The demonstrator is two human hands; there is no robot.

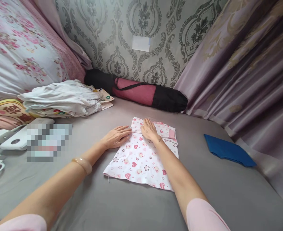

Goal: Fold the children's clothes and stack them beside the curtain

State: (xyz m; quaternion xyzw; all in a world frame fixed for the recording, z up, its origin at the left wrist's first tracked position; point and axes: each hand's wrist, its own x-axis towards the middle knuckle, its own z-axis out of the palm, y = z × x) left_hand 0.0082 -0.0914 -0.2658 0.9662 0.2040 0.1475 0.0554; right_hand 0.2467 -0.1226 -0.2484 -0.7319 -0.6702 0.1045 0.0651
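A small white garment (141, 160) printed with pink hearts and flowers lies flat on the grey sheet. Its far part is folded over toward me, and a pink cuff shows at the right of the fold. My right hand (149, 129) rests flat on the folded part, fingers stretched out and pointing away from me. My left hand (117, 136) lies palm down at the garment's left edge, its fingertips touching the cloth. Neither hand grips anything. What kind of garment it is, I cannot tell for certain.
Several folded white clothes (66, 98) are piled at the back left. A long black and pink bag (135, 91) lies along the wall. Blue folded cloth (228, 150) sits at the right near the curtain (218, 64). White devices (23, 134) and a blurred-out object (50, 142) are at left.
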